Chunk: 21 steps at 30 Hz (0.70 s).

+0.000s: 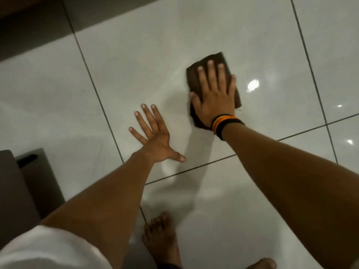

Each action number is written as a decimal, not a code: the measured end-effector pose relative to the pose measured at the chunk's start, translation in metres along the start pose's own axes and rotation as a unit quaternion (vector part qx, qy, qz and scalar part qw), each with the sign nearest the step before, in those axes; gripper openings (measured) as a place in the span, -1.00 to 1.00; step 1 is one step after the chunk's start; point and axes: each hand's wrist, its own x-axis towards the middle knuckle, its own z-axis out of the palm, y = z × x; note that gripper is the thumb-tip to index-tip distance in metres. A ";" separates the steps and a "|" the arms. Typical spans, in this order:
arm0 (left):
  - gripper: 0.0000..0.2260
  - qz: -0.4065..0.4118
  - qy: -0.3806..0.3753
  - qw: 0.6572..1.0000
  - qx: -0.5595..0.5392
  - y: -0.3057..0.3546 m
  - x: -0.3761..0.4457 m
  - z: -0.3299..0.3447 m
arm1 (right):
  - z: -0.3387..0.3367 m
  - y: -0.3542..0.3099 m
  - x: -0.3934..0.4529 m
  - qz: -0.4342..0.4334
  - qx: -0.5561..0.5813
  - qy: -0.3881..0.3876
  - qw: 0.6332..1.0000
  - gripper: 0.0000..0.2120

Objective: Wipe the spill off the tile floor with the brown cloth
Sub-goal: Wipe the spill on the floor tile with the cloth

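Brown cloth mid-wipe under right palm

Brown cloth [196,78] lies folded flat on the tile floor [136,61], on the large tile ahead of the person. Right hand [214,96] presses on it, palm down, fingers spread and extended rather than curled; the cloth is pinned beneath the palm, not pinched. Left hand [155,139] is splayed open on the same tile, well to the left of the cloth, holding nothing; judged to be a brace.

Step in hand: the wiping stroke itself. A faint streaky sheen shows on the tile left of the cloth; whether that is spill or only reflected light cannot be told. A bright glare spot [253,85] sits just right of the cloth.

Next move, judged: keep even downward pressure and sweep the cloth across the sheen, then check the surface at an angle.

Surroundings: dark furniture [29,187] at lower left, clear of the stroke. Bare foot [160,237] stands on the near tile. Striped wristband [225,124] on right wrist. Nothing obstructs the path except the bracing hand.
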 end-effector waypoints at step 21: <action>0.58 -0.048 0.055 0.997 0.034 0.008 -0.007 0.003 | -0.039 -0.009 -0.105 0.213 0.197 -0.198 0.936 -0.26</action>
